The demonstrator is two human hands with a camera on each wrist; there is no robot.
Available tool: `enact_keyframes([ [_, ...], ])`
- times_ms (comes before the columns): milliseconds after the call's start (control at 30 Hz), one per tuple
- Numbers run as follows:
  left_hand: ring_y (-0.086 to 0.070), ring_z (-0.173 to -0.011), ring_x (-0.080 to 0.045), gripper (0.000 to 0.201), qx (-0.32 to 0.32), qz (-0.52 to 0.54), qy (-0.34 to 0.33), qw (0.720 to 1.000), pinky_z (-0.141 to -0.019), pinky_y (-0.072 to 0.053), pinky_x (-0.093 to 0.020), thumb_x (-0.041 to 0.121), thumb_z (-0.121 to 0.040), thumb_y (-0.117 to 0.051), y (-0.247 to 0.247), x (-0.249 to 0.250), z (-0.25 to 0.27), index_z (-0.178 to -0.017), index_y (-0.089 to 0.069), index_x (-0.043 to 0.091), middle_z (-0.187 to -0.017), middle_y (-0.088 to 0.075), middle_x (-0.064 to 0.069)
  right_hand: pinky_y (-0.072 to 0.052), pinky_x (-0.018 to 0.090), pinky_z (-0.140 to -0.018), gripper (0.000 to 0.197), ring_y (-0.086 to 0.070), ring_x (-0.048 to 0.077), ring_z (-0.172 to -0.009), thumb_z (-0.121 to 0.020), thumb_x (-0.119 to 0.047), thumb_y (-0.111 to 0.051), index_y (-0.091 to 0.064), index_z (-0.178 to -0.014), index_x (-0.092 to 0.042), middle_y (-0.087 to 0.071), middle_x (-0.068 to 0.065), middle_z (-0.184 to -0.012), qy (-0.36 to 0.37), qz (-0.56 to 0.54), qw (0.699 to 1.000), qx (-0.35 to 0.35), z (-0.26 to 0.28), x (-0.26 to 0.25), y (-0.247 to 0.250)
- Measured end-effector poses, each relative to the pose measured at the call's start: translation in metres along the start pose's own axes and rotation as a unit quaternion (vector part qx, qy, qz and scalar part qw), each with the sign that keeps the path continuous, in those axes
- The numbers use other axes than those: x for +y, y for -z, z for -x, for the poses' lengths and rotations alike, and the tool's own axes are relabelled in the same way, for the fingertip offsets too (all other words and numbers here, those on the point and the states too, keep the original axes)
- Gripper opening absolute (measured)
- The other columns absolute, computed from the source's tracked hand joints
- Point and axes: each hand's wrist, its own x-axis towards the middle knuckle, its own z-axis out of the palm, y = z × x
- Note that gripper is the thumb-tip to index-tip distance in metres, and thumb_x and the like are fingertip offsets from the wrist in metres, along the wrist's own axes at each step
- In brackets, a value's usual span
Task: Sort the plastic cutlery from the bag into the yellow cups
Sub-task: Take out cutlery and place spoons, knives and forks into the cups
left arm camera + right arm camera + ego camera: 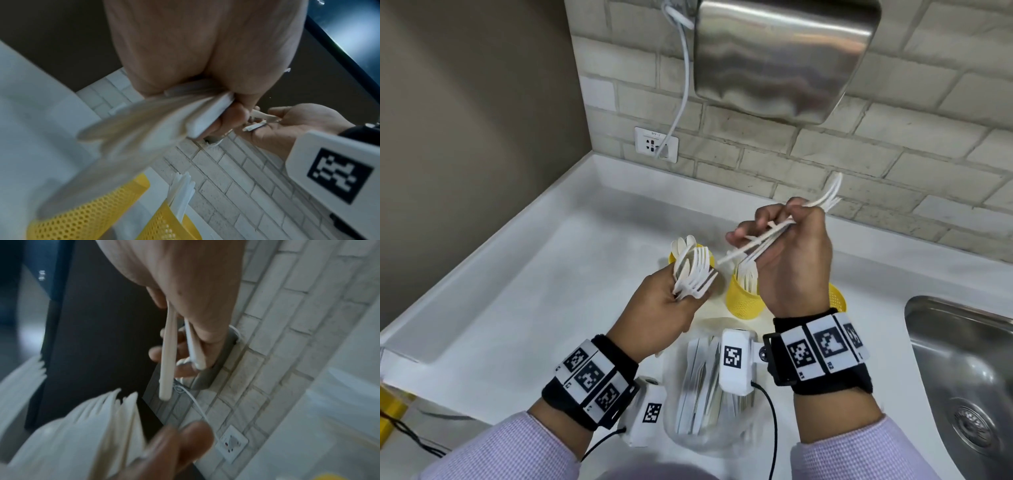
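Observation:
My left hand (pixel 674 301) grips a bunch of white plastic forks and spoons (pixel 693 272), heads pointing up and away; the left wrist view shows the bunch (pixel 144 123) blurred under the palm. My right hand (pixel 787 246) is raised above the cups and pinches a few white forks (pixel 822 202), tines toward the wall and handles (pixel 167 353) sticking out toward my left hand. Three yellow mesh cups stand behind my hands: the left cup (pixel 674 257) holds spoons, the middle cup (pixel 743 301) holds white handles, the right cup (pixel 837 298) is mostly hidden. A clear bag of cutlery (pixel 702 387) lies near me.
A steel sink (pixel 962 370) is set into the white counter (pixel 534 301) at the right. On the brick wall hang a steel hand dryer (pixel 780 58) and a socket (pixel 655 144) with a white cable. Something yellow (pixel 392 407) lies at the left edge.

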Motion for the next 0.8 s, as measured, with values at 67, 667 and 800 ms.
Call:
enact_keyframes([
  [67, -0.046, -0.047, -0.017, 0.011, -0.011, 0.036, 0.013, 0.999, -0.053, -0.042, -0.026, 0.024, -0.103, -0.061, 0.002, 0.001, 0.001, -0.103, -0.068, 0.015, -0.059, -0.056, 0.001, -0.049, 0.040, -0.060, 0.012, -0.042, 0.025, -0.054, -0.096, -0.009, -0.034, -0.044, -0.094, -0.015, -0.039, 0.008, -0.068, 0.073, 0.004, 0.997, 0.029, 0.005, -0.006, -0.002],
  [667, -0.036, -0.053, -0.023, 0.039, -0.020, 0.143, -0.001, 0.989, -0.049, -0.036, -0.027, 0.007, -0.103, -0.054, 0.003, -0.003, -0.003, -0.090, -0.076, 0.037, -0.071, -0.045, -0.023, -0.035, 0.010, -0.053, 0.017, -0.040, 0.002, -0.045, -0.092, -0.006, -0.073, -0.061, -0.085, 0.005, -0.039, -0.015, -0.046, 0.055, 0.381, 0.910, -0.156, 0.039, 0.037, 0.009],
  [800, -0.038, -0.048, -0.019, 0.026, -0.012, 0.142, -0.002, 0.990, -0.051, -0.037, -0.031, 0.037, -0.095, -0.064, 0.005, -0.007, -0.004, -0.101, -0.070, 0.012, -0.061, -0.040, -0.004, -0.036, 0.011, -0.046, 0.015, -0.041, 0.002, -0.041, -0.096, -0.004, -0.067, -0.058, -0.088, 0.005, -0.047, -0.003, -0.054, 0.027, 0.311, 0.935, -0.165, 0.038, 0.031, 0.007],
])
